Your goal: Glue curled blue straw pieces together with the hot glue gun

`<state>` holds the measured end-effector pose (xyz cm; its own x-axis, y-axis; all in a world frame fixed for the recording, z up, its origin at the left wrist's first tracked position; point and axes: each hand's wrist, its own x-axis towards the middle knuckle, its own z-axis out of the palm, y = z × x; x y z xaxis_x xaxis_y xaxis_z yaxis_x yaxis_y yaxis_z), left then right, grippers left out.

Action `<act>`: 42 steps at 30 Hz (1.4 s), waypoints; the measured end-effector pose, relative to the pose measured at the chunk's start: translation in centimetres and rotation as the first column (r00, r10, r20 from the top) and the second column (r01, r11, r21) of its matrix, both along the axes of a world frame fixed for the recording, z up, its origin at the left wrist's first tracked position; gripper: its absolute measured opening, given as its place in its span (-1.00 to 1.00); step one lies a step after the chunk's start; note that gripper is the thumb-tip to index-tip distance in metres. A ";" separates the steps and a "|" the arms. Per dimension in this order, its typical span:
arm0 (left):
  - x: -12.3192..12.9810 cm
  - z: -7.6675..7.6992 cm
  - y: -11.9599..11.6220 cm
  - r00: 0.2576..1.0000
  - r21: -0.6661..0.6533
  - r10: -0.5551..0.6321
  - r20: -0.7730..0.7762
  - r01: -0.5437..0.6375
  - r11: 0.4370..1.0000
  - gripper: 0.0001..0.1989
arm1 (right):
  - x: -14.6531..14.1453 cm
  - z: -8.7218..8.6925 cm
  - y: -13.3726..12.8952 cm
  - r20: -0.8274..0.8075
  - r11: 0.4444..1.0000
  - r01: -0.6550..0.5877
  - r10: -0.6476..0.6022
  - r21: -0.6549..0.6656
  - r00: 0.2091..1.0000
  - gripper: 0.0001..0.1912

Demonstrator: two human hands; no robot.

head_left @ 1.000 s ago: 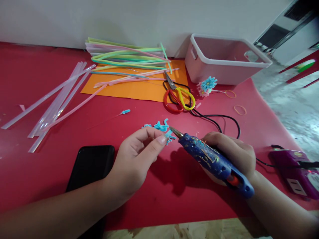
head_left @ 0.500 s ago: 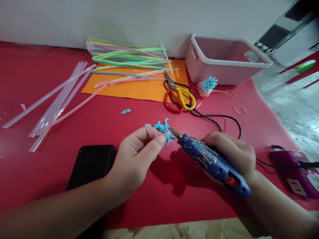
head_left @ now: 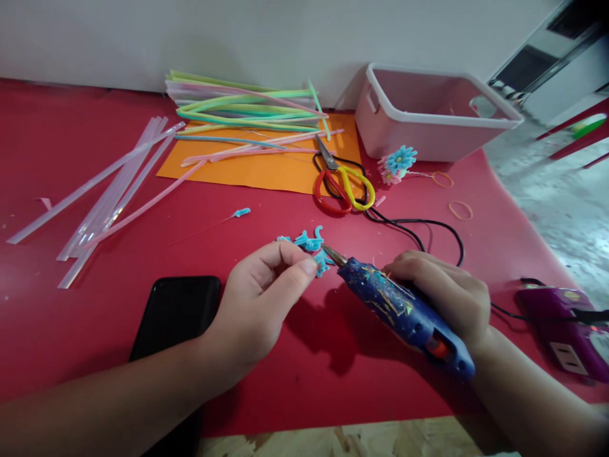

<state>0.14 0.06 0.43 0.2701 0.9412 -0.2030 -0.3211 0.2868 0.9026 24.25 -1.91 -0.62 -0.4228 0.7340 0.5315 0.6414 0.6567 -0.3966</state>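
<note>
Thumb and forefinger of my left hand pinch a small curly piece of blue pipe cleaner. More blue curls show just behind the fingertips; whether they are joined to the held piece I cannot tell. My right hand is wrapped round a dark blue glue gun with gold and glitter marks. Its metal nozzle points up and left, right beside the blue piece. A small blue bit on a thin stem lies on the red table behind my left hand.
Scissors, pipe cleaners and orange paper lie at the back. Clear glue sticks are at left, a black phone by my left forearm. A pink bin, flower, rubber band, black cord and purple power box are at right.
Both hands hold almost the same pose. The glue gun's rear end has shifted very slightly left, and the view has moved a little.
</note>
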 end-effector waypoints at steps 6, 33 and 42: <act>0.0 0.0 0.0 1.000 0.002 -0.002 -0.001 0.002 1.000 -0.76 | 0.0 0.0 0.0 0.001 1.000 -0.008 0.008 -0.003 1.000 -0.89; 0.0 0.3 0.1 0.998 -0.023 0.006 -0.061 -0.008 1.000 -0.77 | -0.2 0.0 0.0 -0.007 0.999 -0.048 0.048 -0.005 0.999 -0.84; 0.0 0.3 0.0 0.997 -0.018 0.003 -0.079 -0.004 1.000 -0.76 | -0.3 0.2 0.1 -0.006 0.998 -0.054 0.054 -0.010 0.999 -0.87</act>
